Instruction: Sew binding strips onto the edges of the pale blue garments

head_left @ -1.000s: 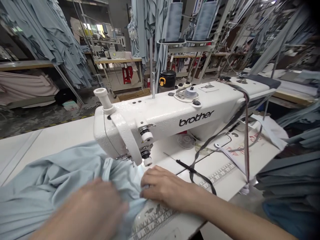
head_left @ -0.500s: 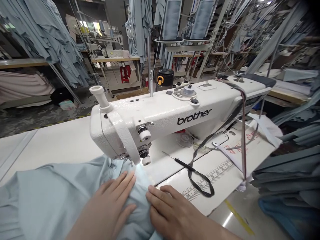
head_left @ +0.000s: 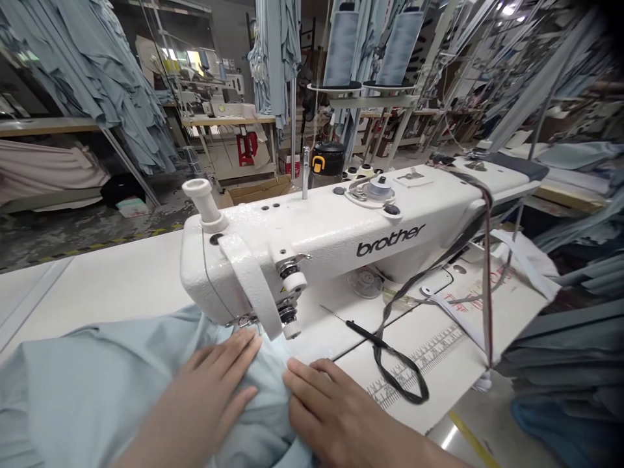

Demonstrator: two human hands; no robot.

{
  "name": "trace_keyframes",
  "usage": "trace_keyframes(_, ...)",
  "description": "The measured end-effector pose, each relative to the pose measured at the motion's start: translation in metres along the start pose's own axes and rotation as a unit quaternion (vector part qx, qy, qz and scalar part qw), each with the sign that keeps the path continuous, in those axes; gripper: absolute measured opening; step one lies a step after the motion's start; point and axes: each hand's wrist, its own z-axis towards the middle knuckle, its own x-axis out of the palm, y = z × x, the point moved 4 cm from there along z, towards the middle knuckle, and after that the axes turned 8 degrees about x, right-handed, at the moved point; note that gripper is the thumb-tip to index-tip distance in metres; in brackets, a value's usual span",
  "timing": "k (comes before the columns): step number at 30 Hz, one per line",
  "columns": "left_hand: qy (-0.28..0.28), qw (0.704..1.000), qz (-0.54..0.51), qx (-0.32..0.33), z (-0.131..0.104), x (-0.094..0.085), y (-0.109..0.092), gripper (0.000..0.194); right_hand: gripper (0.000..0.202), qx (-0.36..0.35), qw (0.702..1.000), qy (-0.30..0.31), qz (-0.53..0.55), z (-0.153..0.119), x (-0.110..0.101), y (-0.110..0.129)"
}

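A white Brother sewing machine (head_left: 336, 227) stands on a white table (head_left: 112, 279). Light blue fabric (head_left: 97, 383) lies spread in front of it and runs under the machine's head. My left hand (head_left: 209, 396) rests flat on the fabric, fingers apart, fingertips just short of the needle area. My right hand (head_left: 331, 409) lies palm down on the fabric's right edge, right beside the left hand. Neither hand grips anything. The needle and presser foot are hidden behind the machine's head.
A thin black-handled tool (head_left: 363, 330) and a dark strap loop (head_left: 404, 374) lie on the table to the right. Folded grey-blue fabric (head_left: 565, 364) is stacked at the right edge. Two thread cones (head_left: 370, 45) stand behind the machine. More fabric hangs on racks (head_left: 88, 71) behind.
One second ago my left hand was blurred and moving over bunched fabric. Now both hands lie flat side by side on smoothed fabric near the needle. The view has shifted slightly.
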Motion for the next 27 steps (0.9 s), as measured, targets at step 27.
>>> trace_keyframes(27,-0.052,0.986,-0.148,-0.053,-0.011,0.001,-0.014,0.038,0.01,0.02,0.985,0.139,0.099,0.031,0.014,-0.017)
